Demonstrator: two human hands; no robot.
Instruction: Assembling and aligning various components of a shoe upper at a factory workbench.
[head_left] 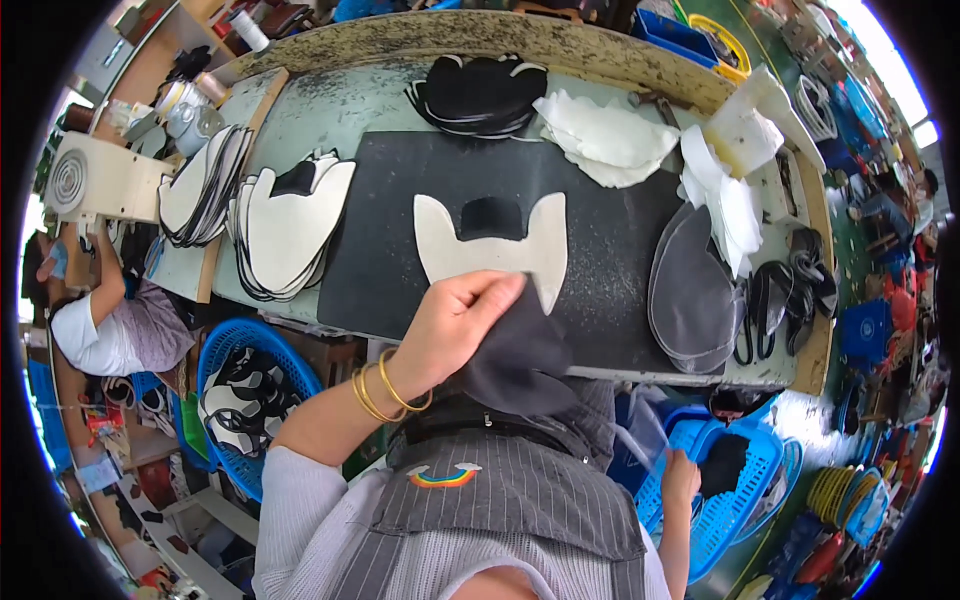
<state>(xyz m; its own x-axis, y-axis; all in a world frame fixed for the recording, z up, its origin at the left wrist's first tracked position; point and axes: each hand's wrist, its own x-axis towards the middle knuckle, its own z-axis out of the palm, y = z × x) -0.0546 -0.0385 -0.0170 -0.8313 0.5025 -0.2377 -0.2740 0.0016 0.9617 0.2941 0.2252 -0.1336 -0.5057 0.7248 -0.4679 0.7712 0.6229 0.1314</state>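
Note:
Over the near edge of the table, my left hand pinches a dark, soft, flat piece, blurred at its lower end. Just beyond it, a white shoe-upper piece with two pointed ends and a black patch lies on the black mat. The dark piece overlaps its lower part. Low on the right, my right hand is closed on a thin translucent sheet, which is blurred. That hand is beside a blue basket.
White pieces are stacked left of the mat and black ones behind it. White sheets and dark curved pieces lie to the right. Another person sits at far left, near a blue basket of pieces.

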